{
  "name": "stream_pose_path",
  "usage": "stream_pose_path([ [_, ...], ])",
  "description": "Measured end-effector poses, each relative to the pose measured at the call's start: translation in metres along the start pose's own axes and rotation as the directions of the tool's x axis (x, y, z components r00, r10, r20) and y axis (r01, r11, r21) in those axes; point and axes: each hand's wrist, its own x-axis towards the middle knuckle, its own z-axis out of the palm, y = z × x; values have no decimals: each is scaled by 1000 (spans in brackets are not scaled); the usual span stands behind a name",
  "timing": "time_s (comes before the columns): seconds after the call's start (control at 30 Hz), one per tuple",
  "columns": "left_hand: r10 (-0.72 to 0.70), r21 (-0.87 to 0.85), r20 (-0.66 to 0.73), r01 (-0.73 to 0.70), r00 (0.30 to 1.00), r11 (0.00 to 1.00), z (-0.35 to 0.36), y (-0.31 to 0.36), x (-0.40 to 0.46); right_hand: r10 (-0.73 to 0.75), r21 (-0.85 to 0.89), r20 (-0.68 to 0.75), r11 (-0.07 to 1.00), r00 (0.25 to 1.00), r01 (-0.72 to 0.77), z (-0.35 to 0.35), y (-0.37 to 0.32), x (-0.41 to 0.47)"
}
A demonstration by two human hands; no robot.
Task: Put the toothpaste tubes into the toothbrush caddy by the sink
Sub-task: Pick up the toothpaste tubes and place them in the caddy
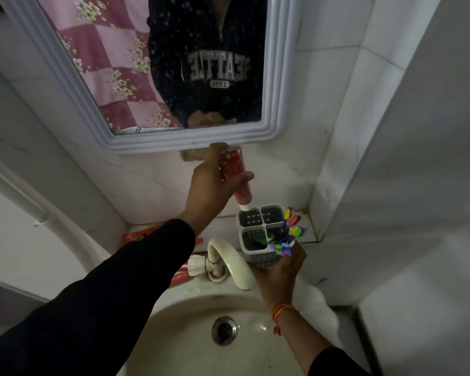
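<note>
I note the left hand (209, 185) closed in a firm grip on a red toothpaste tube (235, 175), cap end down, its white cap at the rim of the far-left compartment of the grey caddy (258, 234). The right hand (278, 272) clasps the caddy from below, above the sink (190, 335) beside the tap (234, 263) (coloured toothbrushes (289, 234) fill the near-right compartment). More tubes (144, 234) lie behind the left sleeve.

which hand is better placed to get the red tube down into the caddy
The left hand: it already grips the red toothpaste tube cap-down, just over the far-left slot of the grey four-slot plastic caddy. The right hand is busy holding that caddy from below.
</note>
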Motion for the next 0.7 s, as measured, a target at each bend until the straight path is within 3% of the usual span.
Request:
stream_pose_path([
  [0.1,14,-72,66,-9,998,997,21,8,1,-11,-46,29,999,1000,13,2,2,4],
  [0.33,19,-25,180,-15,983,1000,48,16,7,-19,6,70,1000,997,19,-3,2,13],
  [0.5,84,230,440,-203,894,952,54,13,3,-20,121,145,993,989,2,-6,2,28],
  [0.7,-6,291,447,-139,895,946,52,18,11,-37,191,196,981,980,-2,-10,-1,39],
])
